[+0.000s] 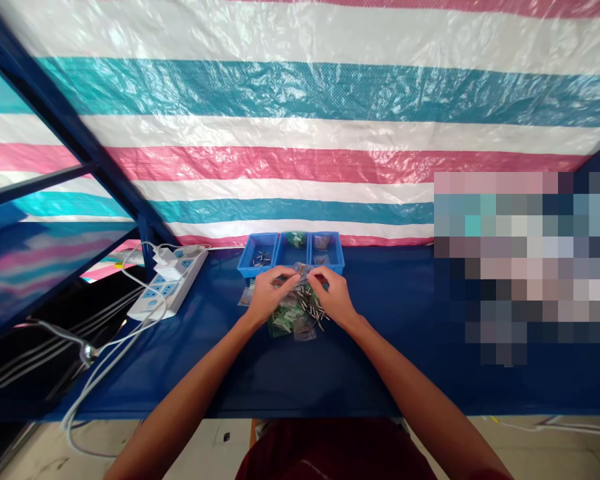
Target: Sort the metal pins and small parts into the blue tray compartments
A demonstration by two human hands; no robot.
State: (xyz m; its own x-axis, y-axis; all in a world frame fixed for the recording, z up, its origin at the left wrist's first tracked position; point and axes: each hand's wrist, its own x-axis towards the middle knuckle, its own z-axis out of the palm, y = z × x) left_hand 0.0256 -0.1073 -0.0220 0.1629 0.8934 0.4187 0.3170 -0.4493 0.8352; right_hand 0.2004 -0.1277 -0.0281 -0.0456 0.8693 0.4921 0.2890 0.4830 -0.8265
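A small clear plastic bag (301, 269) is pinched between my two hands, just in front of the blue bins. My left hand (271, 290) has its thumb and fingertips closed on one side of it. On the other side, my right hand (334, 293) grips it the same way. Beneath them lies a pile of green-tinted small bags (286, 319) mixed with loose metal pins or screws (314, 307), too small to tell which. Another clear bag (305, 329) rests at the near edge of the pile. What the held bag contains cannot be made out.
Three blue bins stand behind my hands: the left bin (247, 257) holds metal pieces, the middle has green bags (296, 239), the right has clear bags (322, 241). A white power strip (175, 280) with cables (100, 373) lies left. The right side is pixelated.
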